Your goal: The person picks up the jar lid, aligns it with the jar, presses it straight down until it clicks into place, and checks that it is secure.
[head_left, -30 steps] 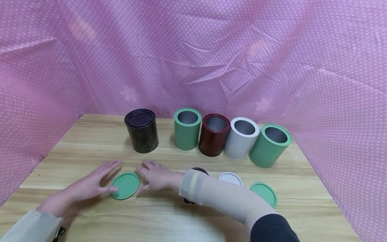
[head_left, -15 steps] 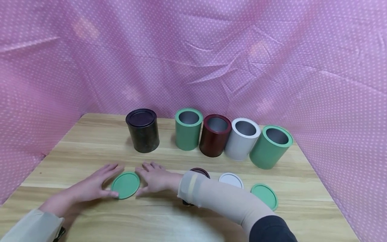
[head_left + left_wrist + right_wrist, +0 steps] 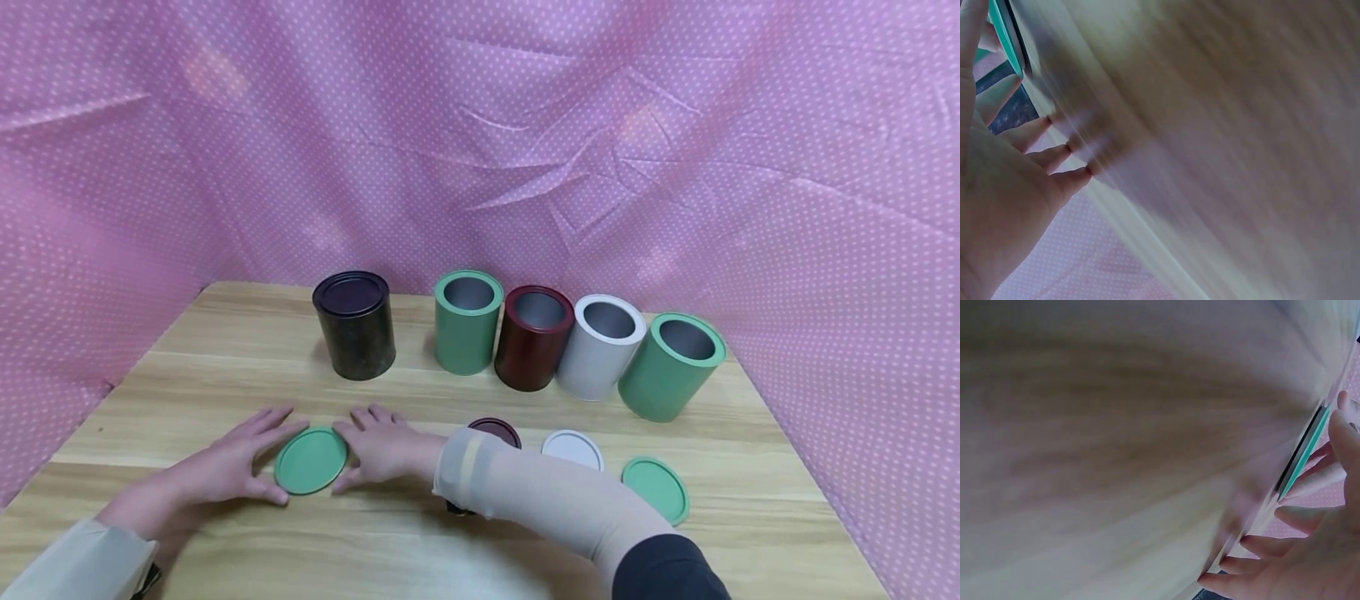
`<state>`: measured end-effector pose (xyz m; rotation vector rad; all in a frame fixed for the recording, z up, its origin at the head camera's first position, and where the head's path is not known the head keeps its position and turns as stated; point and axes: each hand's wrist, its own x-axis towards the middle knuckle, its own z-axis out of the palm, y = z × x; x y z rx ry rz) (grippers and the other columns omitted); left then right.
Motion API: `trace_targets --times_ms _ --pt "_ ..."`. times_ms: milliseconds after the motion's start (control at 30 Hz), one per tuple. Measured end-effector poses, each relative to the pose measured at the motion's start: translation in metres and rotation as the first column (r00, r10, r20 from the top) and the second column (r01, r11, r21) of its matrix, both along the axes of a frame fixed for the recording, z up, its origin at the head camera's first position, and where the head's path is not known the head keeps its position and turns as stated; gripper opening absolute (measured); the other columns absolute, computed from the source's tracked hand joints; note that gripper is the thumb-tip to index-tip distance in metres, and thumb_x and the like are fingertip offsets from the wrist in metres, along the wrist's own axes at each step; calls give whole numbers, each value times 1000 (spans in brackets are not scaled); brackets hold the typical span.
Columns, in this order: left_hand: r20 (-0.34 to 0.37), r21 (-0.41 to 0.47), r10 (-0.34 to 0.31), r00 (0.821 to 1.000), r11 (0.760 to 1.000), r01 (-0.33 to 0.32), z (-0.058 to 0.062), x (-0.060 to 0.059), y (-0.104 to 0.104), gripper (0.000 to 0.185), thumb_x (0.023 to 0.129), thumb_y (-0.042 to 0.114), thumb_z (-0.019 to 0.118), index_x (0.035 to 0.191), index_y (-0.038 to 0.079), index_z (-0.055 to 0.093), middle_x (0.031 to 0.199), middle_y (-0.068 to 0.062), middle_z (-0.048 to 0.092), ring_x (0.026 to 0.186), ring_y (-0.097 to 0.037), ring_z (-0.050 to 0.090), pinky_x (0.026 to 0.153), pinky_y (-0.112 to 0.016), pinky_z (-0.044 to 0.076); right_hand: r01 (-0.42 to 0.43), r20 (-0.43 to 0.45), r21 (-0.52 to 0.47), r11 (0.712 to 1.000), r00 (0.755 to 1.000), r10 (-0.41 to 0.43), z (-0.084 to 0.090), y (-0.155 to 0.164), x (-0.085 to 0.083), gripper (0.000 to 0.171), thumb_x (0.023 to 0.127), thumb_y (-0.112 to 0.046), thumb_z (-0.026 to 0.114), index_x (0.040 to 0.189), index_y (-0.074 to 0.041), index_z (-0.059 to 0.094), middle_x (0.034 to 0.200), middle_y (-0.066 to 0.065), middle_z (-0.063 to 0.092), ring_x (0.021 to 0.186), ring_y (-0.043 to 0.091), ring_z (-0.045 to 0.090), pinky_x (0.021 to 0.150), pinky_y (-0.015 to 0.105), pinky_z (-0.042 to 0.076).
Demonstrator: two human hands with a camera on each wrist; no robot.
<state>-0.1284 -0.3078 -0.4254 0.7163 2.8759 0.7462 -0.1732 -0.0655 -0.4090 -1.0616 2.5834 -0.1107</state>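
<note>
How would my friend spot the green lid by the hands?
Find the table, then the left hand and right hand at its left. Flat between them lies the green lid. The other green lid, beside the white lid, has no hand by it.

Along the back of the worktop [image 3: 420, 542], with a cloth [image 3: 480, 142] behind, we note from left to right: a lidded can [image 3: 358, 342]; then, after a gap, the first open-topped can [image 3: 464, 343], second open-topped can [image 3: 527, 358], third open-topped can [image 3: 592, 365] and fourth open-topped can [image 3: 658, 385], each just beside the next. In front of these we log the leftmost lid [image 3: 311, 461], then well to its right the second lid [image 3: 497, 430], third lid [image 3: 573, 447] and fourth lid [image 3: 656, 489]. The left hand [image 3: 228, 467] is left of the leftmost lid, the right hand [image 3: 384, 450] right of it. From the head view, we find the right sleeve [image 3: 555, 483] partly covering the second and third lids.
</note>
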Motion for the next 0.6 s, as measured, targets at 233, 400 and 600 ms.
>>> trace_targets --times_ms 233,400,600 --pt "23 14 1 1000 1000 -2 1 -3 -2 92 62 49 84 135 3 53 147 -34 30 130 -60 26 94 -78 26 24 0 5 1000 1000 -24 1 -9 -2 84 81 -66 62 150 -32 31 159 -3 24 147 26 21 117 47 27" --pt "8 36 2 1000 999 -2 1 -4 -3 90 60 46 85 133 2 56 146 -34 32 129 -61 27 95 -77 26 54 -24 23 998 998 -53 -1 -14 -3 82 79 -65 66 148 -33 34 158 -4 26 147 25 22 116 45 28" --pt "20 24 9 1000 1000 -9 1 -7 -5 87 61 45 85 132 3 57 147 -33 33 130 -59 28 96 -75 28 72 -68 33 997 995 -69 -4 -19 -4 79 77 -66 68 144 -34 40 154 -5 30 144 24 26 114 43 32"
